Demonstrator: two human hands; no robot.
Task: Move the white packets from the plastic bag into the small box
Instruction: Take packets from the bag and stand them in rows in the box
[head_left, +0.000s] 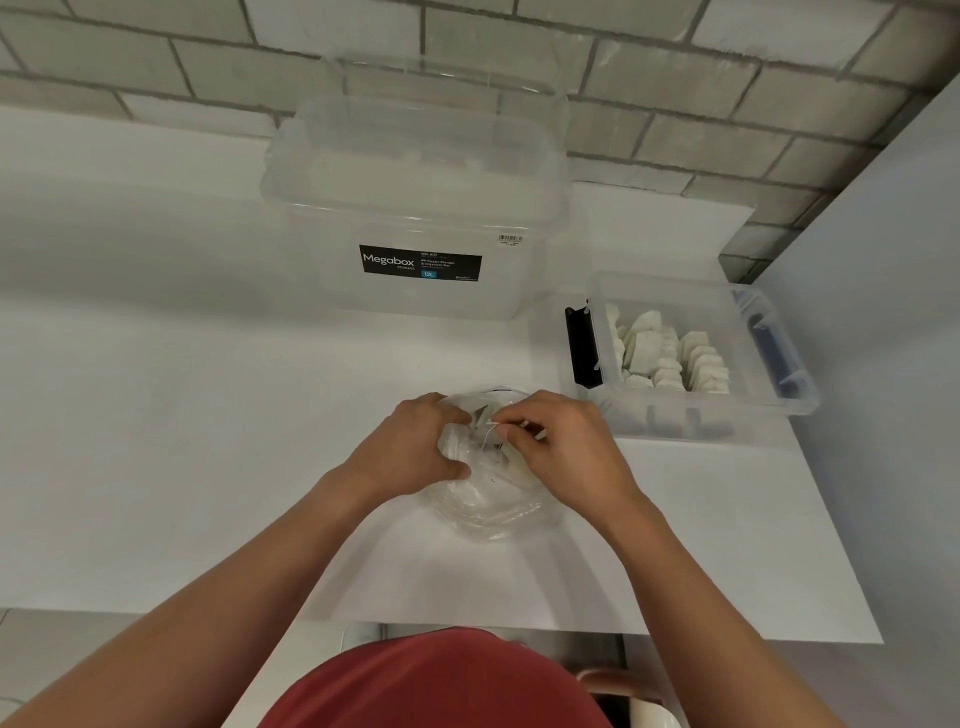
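White packet (484, 415) pinched in bag (488, 506) near small box (727, 418).

Packets (511, 465) inside plastic bag (483, 514) indistinct (covered).

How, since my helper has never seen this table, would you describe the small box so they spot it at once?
On the white table, find the clear Megabox bin by the brick wall. Right of it and nearer sits the small box. Unlike the bin, it is low, holds rows of white packets, and has a black clip on its left end.

Red shirt (436, 686) w/ bare forearms (291, 525)
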